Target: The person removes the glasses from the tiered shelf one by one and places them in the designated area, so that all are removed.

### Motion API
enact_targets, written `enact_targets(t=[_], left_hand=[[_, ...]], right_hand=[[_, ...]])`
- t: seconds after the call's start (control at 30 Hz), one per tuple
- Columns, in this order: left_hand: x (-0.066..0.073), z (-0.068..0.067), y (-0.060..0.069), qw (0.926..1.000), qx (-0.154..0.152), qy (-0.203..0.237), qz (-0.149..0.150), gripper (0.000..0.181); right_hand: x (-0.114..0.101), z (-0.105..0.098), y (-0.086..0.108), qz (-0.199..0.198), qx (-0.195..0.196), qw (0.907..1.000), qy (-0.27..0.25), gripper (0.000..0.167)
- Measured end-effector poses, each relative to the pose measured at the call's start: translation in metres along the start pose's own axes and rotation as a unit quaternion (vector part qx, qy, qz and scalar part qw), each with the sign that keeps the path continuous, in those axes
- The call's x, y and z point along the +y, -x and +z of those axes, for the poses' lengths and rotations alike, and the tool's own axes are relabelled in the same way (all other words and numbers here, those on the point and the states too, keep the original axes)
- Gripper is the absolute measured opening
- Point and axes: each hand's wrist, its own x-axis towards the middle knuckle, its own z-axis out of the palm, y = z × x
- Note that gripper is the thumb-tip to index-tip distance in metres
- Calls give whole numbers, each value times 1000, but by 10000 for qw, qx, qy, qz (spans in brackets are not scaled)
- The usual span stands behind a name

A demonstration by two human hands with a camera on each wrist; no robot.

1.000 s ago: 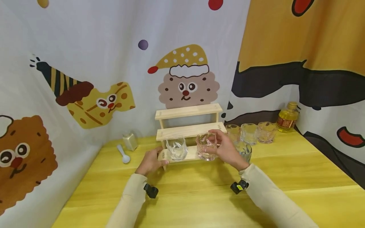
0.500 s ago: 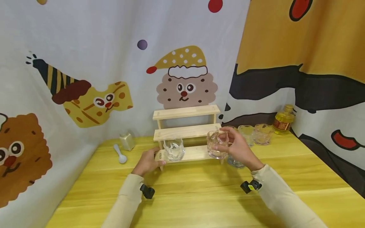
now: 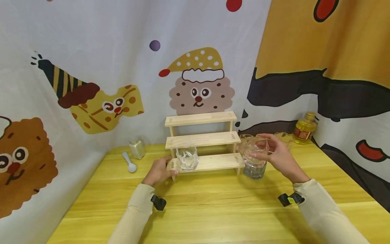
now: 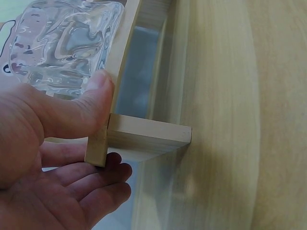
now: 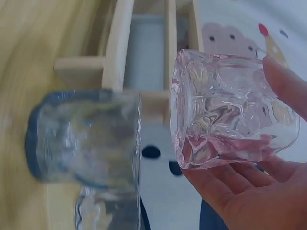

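My left hand point(image 3: 157, 172) holds the left end of the lowest board of a three-step wooden rack point(image 3: 210, 139), its thumb on the board and fingers beneath, as the left wrist view shows. On that board near the thumb stands a clear glass point(image 3: 187, 159). My right hand point(image 3: 278, 157) grips a pink-tinted glass point(image 5: 230, 110) between thumb and fingers, off the table to the right of the rack. A bluish glass point(image 5: 86, 139) stands on the table just below it, partly hidden in the head view.
More glasses point(image 3: 284, 138) stand behind the right hand, partly hidden. An oil bottle point(image 3: 305, 128) is at the back right. Left of the rack are a small white-filled jar point(image 3: 137, 149) and a pale spoon point(image 3: 130, 162). A printed curtain point(image 3: 128, 51) hangs behind.
The right hand has carried the pink glass rightward from above the lowest board to over the bluish glass. The left hand and the clear glass have stayed at the rack.
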Motion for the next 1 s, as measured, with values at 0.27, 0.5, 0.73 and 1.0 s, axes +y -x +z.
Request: enact_targets(t=[0.27,0.5,0.73,1.0], left_hand=[[0,0,0,10000,24,-47,27,65],[0,-1,1,10000,-17,-72,-16,66],[-1,-1,1,10000,12,-20,-11,65],[-1,0,1,10000,-11,88,-15,64]], right_hand=[[18,-27,7,168,228,9991,302,80],[36,-43,11,248,441,9981,361,80],[52,-53,11,396,508,9973,354,84],[68,-55,11,514,478,9975,31,88]])
